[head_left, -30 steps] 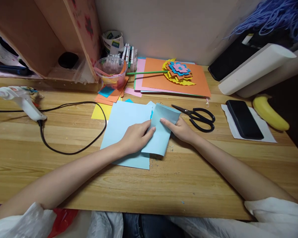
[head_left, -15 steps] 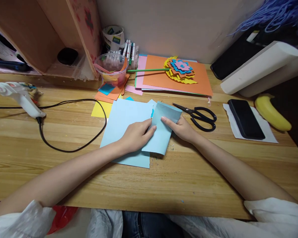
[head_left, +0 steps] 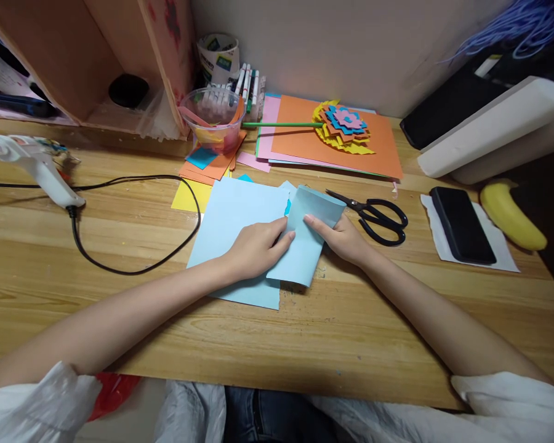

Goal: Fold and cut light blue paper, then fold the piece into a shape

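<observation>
A folded light blue paper (head_left: 300, 243) is held between my hands, tilted a little above the table. My left hand (head_left: 257, 246) pinches its left edge, thumb pointing right and fingers partly hidden. On the other side, my right hand (head_left: 339, 237) grips the upper right part, with its thumb across the front and its fingers behind. Under my left hand lies a flat light blue sheet (head_left: 231, 209). Black-handled scissors (head_left: 373, 215) rest just beyond my right hand, blades toward the folded paper.
A white glue gun (head_left: 50, 172) with a looping black cord lies left. Behind are a clear plastic cup (head_left: 212, 126), markers (head_left: 249, 86), coloured sheets (head_left: 290, 144) and a layered paper flower (head_left: 346, 126) on a green stem. To the right are a phone (head_left: 462, 224) and a banana (head_left: 512, 215).
The camera view has shifted slightly, moving most things a little in the picture. Both hands keep the same hold on the folded paper, which looks almost unchanged.
</observation>
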`<state>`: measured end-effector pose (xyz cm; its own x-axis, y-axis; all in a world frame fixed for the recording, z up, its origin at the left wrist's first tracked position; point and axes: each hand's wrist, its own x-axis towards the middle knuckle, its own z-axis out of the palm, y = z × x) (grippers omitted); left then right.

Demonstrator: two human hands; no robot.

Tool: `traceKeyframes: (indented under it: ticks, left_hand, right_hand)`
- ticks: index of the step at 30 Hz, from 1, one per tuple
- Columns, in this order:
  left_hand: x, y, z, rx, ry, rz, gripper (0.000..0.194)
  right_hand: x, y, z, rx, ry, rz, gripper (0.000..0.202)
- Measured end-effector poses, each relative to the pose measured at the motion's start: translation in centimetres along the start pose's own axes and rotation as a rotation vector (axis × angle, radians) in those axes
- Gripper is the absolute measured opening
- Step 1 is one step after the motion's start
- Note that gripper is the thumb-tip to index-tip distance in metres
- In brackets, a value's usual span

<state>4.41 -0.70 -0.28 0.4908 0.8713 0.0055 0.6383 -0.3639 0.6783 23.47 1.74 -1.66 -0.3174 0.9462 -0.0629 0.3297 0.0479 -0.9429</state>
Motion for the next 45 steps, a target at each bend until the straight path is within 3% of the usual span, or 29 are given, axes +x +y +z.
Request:
traceKeyframes:
  ticks: [33,40,45]
  left_hand:
    - [0.28,-0.07,-0.02,-0.188,0.061,-0.086,0.029]
    - [0.25,-0.39,0.16,-0.300,0.150,-0.112,0.030]
    - [0.24,-0.43,0.14,-0.295,0.160,-0.116,0.029]
  right_hand:
    - [0.09,0.12,-0.01,0.062,-0.002,-0.002,0.031]
    - [0.28,0.03,-0.20,0.037,-0.170,0.000,0.029]
    - [0.26,-0.59,-0.31,-0.007,-0.158,0.006,0.036]
